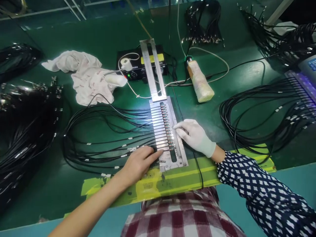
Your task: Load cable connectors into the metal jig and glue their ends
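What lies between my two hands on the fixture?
In the head view, the row of cable connectors in the metal fixture lies between left hand and gloved right hand.

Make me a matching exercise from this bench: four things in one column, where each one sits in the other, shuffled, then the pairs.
Things
1. left hand
2. right hand
3. white cloth
4. wrapped bottle

Places
A. crumpled on the green mat, far left of the metal fixture
B. gloved, fingertips at the fixture's right side by the connector row
C. lying beyond the fixture, to its right
D. bare, fingers on the black cables at the fixture's near left edge

Pairs: 1-D, 2-B, 3-A, 4-C
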Demonstrator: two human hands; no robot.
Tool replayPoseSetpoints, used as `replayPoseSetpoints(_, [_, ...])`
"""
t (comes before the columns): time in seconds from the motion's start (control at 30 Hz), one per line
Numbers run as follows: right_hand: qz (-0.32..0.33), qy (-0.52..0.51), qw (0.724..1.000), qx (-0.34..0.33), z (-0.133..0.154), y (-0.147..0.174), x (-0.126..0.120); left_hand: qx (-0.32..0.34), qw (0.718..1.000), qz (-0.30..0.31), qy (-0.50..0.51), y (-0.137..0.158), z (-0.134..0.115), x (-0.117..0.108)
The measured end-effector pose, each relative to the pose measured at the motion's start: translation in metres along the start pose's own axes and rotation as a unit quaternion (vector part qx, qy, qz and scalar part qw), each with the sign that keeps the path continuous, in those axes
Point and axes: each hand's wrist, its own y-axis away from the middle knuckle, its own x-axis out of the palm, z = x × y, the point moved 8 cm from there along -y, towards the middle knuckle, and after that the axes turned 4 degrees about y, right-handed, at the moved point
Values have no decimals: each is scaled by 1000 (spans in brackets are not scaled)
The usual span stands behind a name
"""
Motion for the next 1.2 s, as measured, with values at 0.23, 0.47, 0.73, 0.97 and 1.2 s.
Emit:
replayPoseSetpoints(0.23, [16,-22,1000,16,0,0,0,-5,999,27,42,-6,1,-2])
replayPoseSetpoints(0.47, [17,-29,999,19,-1,-1,1,-57,987,25,150,-6,8,1])
replayPoseSetpoints(0.73, [14,-30,999,16,-3,-1,2,-122,992,-3,-41,21,0,2])
replayPoseSetpoints(0.97, [-1,-12,1000,-1,0,-1,-1,-127,991,29,15,22,-2,3])
replayPoseSetpoints(1.2, [-38,9,998,-53,27,26,-11,-129,990,10,64,20,-16,3])
